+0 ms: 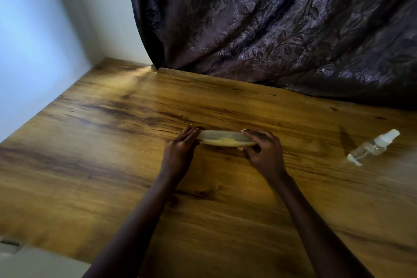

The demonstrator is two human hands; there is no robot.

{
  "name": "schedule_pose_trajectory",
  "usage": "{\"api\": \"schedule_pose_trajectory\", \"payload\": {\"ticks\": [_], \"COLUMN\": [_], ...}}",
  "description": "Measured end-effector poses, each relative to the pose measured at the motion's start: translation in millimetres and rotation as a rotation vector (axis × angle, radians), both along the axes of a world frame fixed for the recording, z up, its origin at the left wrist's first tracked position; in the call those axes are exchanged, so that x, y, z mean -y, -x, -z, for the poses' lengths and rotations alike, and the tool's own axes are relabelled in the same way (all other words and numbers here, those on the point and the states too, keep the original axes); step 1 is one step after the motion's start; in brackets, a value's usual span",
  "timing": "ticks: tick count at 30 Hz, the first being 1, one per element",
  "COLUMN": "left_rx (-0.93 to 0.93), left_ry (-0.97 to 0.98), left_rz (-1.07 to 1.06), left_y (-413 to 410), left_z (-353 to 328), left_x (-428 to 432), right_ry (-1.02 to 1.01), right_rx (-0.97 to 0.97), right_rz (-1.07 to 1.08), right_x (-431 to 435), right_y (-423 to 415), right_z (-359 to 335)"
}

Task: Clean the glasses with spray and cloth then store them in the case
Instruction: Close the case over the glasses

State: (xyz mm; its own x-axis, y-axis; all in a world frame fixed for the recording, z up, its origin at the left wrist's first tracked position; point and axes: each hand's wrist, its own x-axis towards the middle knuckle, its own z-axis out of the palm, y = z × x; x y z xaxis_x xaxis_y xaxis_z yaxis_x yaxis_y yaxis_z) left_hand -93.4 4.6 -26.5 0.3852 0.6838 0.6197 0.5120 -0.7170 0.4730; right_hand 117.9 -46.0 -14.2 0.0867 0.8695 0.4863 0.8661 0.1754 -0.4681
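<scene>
translucent case, lying flat at the centre of the wooden worktop, one hand at each end.
left hand: fingers straight, laid over the case's left end. right hand: fingers and thumb curled round its right end. contents: faint shapes only. clear spray bottle: on its side, well apart at right. dark patterned curtain: far edge.

You're in a home room: a wood-grain table against a white wall, leaf-patterned dark curtain upper right.
</scene>
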Motion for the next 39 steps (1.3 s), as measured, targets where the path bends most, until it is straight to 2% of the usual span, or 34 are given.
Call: {"api": "schedule_pose_trajectory", "payload": {"ticks": [5, 10, 18, 25, 31, 34, 39], "left_rx": [-0.190, -0.329, -0.415, -0.424, -0.359, -0.327, -0.310], "left_ry": [-0.116, -0.268, -0.193, -0.206, -0.081, -0.032, 0.000], "left_rz": [-0.023, -0.047, 0.007, -0.029, -0.019, -0.015, 0.000], "left_y": [-38, -80, -110, -113, -110, -109, -110], "left_z": [-16, -20, -10, -9, -11, -11, -7], "left_x": [0, -4, -7, -3, 3, 3, 0], "right_ry": [-0.049, 0.007, 0.048, 0.039, 0.032, -0.068, -0.410], "right_rx": [-0.042, -0.036, -0.034, -0.043, -0.116, -0.193, -0.229], "right_rz": [0.056, 0.132, 0.171, 0.169, 0.123, 0.181, 0.594], "right_x": [7, 18, 21, 22, 32, 43, 63], "right_y": [-30, -64, -90, -94, -96, -102, -119], "right_z": [-9, -11, 0, 5, 0, -4, -12]}}
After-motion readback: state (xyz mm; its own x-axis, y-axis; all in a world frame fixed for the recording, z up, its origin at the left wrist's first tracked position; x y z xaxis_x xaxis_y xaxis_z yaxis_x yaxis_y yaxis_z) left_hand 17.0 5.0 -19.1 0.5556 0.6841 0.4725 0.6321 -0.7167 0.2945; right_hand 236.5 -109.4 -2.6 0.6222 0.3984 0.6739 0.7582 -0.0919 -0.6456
